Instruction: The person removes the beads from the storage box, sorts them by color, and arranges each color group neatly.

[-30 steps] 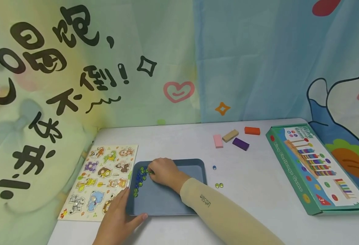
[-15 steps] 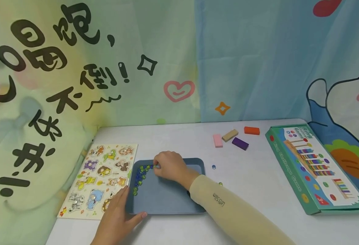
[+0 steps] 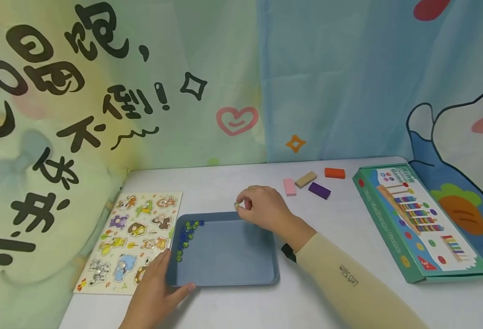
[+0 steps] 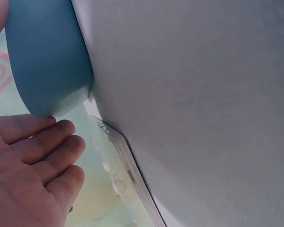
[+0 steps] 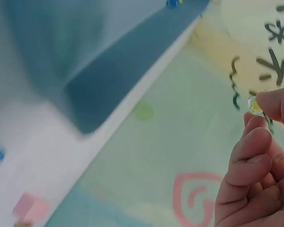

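The right hand (image 3: 262, 208) hangs above the far rim of a blue-grey tray (image 3: 229, 269) on the white desk (image 3: 225, 183), thumb and forefinger pinched on a single small glass bead (image 3: 237, 205). In the right wrist view the bead (image 5: 254, 106) looks clear and rounded, with a yellowish-green glint inside, held right at the fingertips (image 5: 274, 101) while the other fingers curl loosely below. More beads (image 3: 187, 235) of the same kind, green ones and dark blue ones, lie in a curved cluster along the tray's left side and far left corner. The left hand (image 3: 159, 292) rests flat, fingers straight, against the tray's near left corner, partly over the edge of an animal puzzle board (image 3: 130, 237) lying just beside the tray. Farther back on the desk sit four small blocks (image 3: 309, 180), pink, tan, purple and orange, and to the right a green game box (image 3: 414, 219).
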`<action>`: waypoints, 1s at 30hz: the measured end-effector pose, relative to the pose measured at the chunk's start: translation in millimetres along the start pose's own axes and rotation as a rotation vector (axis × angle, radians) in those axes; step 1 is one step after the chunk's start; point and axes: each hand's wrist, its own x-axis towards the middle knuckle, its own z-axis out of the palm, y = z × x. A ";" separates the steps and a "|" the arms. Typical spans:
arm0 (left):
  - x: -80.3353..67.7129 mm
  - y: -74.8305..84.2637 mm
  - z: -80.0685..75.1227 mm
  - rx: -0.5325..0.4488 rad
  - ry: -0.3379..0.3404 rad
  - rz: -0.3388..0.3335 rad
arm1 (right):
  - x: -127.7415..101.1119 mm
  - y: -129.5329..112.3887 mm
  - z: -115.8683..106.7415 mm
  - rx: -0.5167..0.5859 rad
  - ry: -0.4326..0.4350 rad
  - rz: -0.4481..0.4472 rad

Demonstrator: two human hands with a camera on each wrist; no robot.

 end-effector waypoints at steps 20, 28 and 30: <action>-1.3 1.0 -2.2 0.000 -0.016 -0.007 | -81.9 83.1 -28.9 -0.173 -0.011 0.153; -1.2 0.6 -1.9 0.001 -0.008 0.010 | -106.1 101.1 -17.3 -0.196 -0.115 0.165; -1.0 0.8 -1.8 -0.001 -0.013 0.006 | -109.3 102.6 -14.2 -0.201 -0.132 0.155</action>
